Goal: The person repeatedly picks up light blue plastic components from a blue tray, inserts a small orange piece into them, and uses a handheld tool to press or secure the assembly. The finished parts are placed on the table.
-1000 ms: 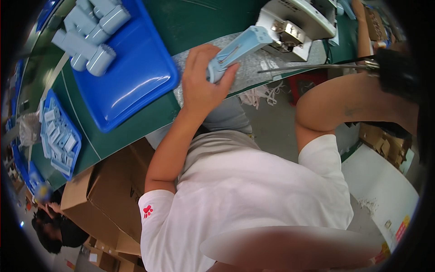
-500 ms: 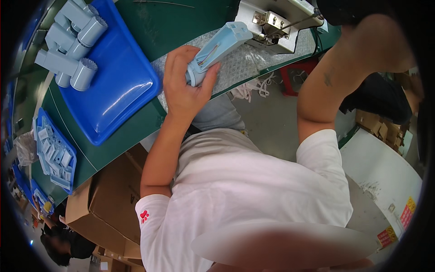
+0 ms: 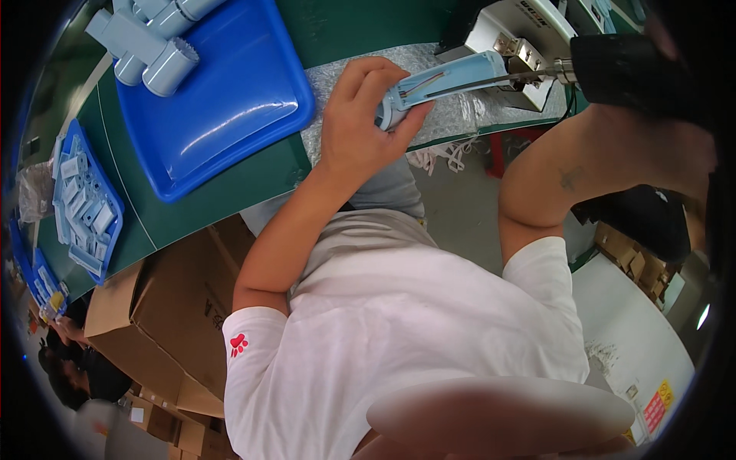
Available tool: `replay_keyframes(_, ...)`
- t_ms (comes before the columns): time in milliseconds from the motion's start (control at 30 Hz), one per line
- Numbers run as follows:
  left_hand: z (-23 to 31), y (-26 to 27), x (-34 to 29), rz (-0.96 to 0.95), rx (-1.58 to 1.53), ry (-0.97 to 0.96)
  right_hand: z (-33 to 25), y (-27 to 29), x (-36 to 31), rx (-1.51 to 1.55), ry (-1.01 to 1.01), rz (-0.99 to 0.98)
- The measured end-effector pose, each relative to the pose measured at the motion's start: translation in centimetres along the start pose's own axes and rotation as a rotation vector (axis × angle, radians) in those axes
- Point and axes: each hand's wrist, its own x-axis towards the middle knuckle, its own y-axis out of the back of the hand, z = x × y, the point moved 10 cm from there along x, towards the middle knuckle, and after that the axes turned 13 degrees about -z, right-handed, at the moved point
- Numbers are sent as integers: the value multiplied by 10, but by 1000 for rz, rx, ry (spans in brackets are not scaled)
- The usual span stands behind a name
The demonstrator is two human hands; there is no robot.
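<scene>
My left hand (image 3: 364, 115) is closed around the round end of a light-blue plastic housing (image 3: 452, 77), its open side showing thin wires within. A black power screwdriver (image 3: 613, 69) with a long thin bit comes in from the right. The bit reaches over the housing's open side, and its tip appears to be inside. My right hand (image 3: 665, 34) is around the screwdriver at the dark rim, with most fingers hidden. Right behind the housing's far end stands a silver screw feeder (image 3: 525, 23) with a metal pick-up block on its front.
A blue tray (image 3: 222, 153) lies to the left, with several light-blue housings (image 3: 146, 46) at its far-left side. Nearer the left edge, a smaller blue tray (image 3: 115, 222) holds small light-blue parts. Bubble wrap (image 3: 460, 115) covers the bench edge. A cardboard box (image 3: 176, 307) stands below; another person sits far left.
The screwdriver bit has moved from the feeder's pick-up block into the housing's open side. My left hand has turned the housing flatter, its far end now in front of the feeder.
</scene>
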Motion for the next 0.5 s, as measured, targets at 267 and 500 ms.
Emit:
replay_keyframes(267, -1, 1, 0, 4, -21, 5, 17, -10, 2, 20, -34, -23)
replay_keyframes(500, -1, 0, 0, -27, -12, 13, 21, -11, 4, 31, -48, -22)
